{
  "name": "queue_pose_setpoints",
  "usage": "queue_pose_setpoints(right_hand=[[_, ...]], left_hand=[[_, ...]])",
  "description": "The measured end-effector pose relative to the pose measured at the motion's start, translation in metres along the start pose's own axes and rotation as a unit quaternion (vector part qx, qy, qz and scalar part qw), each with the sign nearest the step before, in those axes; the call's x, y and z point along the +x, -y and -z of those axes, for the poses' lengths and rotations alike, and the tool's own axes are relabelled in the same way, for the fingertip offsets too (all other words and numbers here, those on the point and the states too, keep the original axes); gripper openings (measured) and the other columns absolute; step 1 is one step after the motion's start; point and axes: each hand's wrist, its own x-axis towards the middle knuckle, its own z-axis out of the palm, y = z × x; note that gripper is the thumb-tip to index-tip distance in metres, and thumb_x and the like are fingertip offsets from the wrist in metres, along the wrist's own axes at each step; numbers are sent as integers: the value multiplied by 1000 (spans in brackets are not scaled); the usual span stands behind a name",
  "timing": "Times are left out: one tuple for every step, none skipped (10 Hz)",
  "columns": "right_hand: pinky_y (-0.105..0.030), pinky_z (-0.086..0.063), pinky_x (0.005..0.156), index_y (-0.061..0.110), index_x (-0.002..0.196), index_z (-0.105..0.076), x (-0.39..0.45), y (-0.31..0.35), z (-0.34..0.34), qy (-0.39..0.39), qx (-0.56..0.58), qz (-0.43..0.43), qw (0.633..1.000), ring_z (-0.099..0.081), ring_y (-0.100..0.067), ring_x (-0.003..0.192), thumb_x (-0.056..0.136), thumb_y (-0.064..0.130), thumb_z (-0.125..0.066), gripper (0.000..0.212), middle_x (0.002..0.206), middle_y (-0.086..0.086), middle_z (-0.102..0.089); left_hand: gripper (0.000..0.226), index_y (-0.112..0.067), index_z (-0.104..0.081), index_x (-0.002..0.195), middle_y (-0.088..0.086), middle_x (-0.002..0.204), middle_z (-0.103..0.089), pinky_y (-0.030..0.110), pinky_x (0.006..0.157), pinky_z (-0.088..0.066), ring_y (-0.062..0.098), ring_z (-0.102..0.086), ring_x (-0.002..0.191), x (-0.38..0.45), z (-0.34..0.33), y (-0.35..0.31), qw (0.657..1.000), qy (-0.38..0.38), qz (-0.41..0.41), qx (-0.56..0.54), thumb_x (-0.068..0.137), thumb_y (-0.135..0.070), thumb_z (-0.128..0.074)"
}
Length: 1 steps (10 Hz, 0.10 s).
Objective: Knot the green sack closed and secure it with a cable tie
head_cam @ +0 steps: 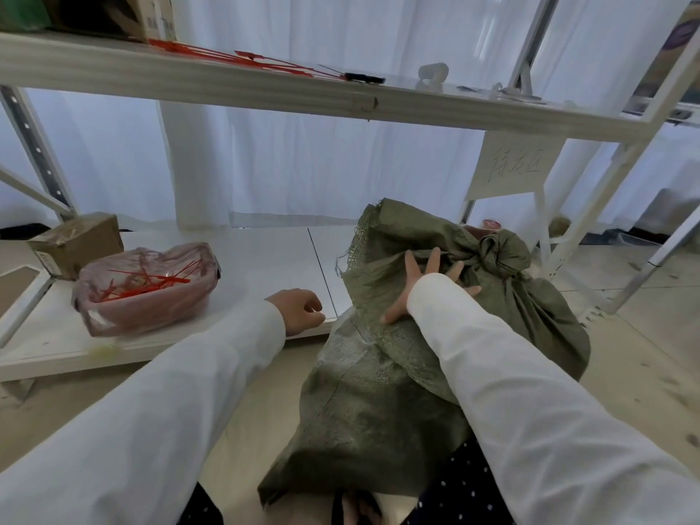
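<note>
sack: the green sack [397, 373] is slumped on the floor right in front of the person, leaning against the edge of the low shelf [242, 259], so it's propped up and the top is easy to get at.
knot: looks already tied, a fat knot [496, 255] sits at the top right of the sack, with a loose flap sticking up to its left.
right hand: the right hand [424, 282] is spread flat, fingers apart, pressing the fabric just beside the knot. I'd guess that's to pin the sack steady, it isn't gripping anything.
left hand: the left hand [299, 310] is loosely curled over the shelf edge. Honestly can't tell if it's holding anything.
ties: red cable ties [144, 284] sit in a pink-lined tub [147, 289] near that hand, and more red ties [242, 60] lie on the upper shelf [265, 96].
next: grabbing a tie, probably.
</note>
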Motion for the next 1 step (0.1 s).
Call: queue_pose_setpoints(right_hand=[[-74,-1,106,35,147,10,-3,17,1,-77,27,38,996,24,-41,140,72,55,-68,110,154,-4,29]], left_hand=[[40,-15,-50,129,3,132,-55,32,102,-36,21,-49,122,2,1,0,1000,-22,-1,-21,93,-33,-47]])
